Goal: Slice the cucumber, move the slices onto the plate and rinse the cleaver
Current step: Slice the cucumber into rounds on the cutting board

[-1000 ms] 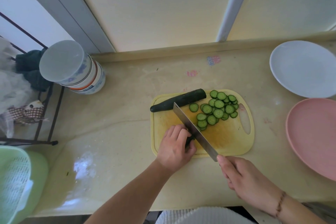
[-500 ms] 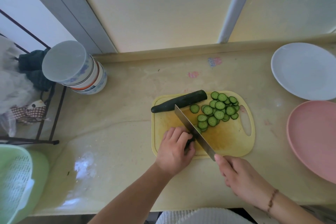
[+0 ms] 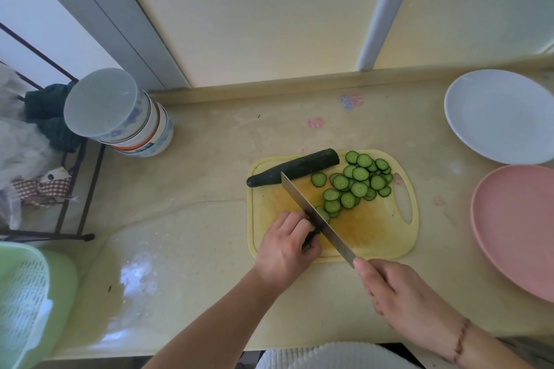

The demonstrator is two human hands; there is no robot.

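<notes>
- The counter [image 3: 209,219] fills the middle of the frame, pale and glossy, with a window frame behind it across the top.
- At the right edge sit two plates: a pink plate [image 3: 521,231] lower down and a white plate [image 3: 497,114] above it, touching or just overlapping. Both are bare; no slices have gone over yet.
- In the upper left stands a stack of bowls [image 3: 120,114], upside down; a green basket [image 3: 27,302] shows at the lower left corner.
- The yellow cutting board [image 3: 374,234] lies centre-right, its handle hole toward the plates.
- A long uncut cucumber [image 3: 293,168] rests along the board's upper edge.
- The cleaver [image 3: 317,219] runs diagonally across the board, its edge down on the piece I am cutting.
- My right hand [image 3: 401,293], lower right, is wrapped round the cleaver's handle, which is hidden inside the grip.
- My left hand [image 3: 284,246], fingers curled, pins a short cucumber stub, almost hidden, against the blade's left side.
- The slices [image 3: 356,183] lie heaped on the upper right of the board, right of the blade.
- I judge I am mid-slicing, with this stub nearly done. Next I need thin, even strokes with my fingertips tucked back, then to fetch the whole cucumber.
</notes>
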